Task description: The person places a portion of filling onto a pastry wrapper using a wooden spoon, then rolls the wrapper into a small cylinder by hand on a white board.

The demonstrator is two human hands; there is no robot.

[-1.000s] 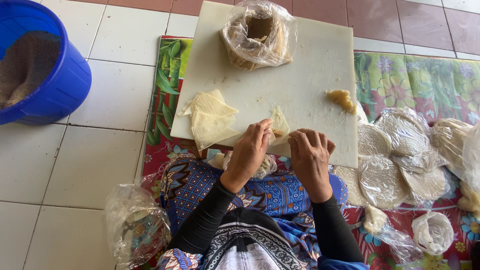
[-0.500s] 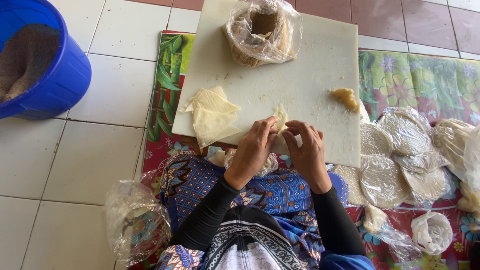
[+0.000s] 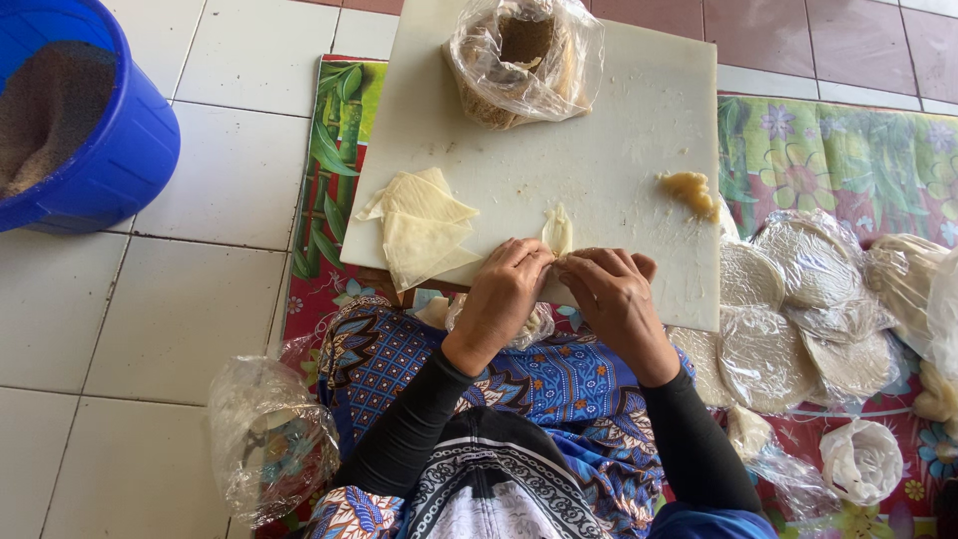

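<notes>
Both hands meet at the near edge of the white cutting board [image 3: 619, 150]: the left hand [image 3: 504, 289] and right hand [image 3: 611, 294] curl their fingers shut around a thin pastry wrapper [image 3: 557, 232], its tip poking up between them. A stack of wrappers [image 3: 419, 225] lies on the board's left part, a dab of yellow filling [image 3: 691, 190] on its right.

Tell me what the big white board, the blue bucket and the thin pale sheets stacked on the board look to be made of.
The big white rectangular board looks like matte plastic, scuffed and lightly stained. The round blue bucket seems smooth moulded plastic with a faint sheen. The thin pale triangular sheets look like soft dough wrappers, slightly translucent and limp; both hands are folding one.
</notes>
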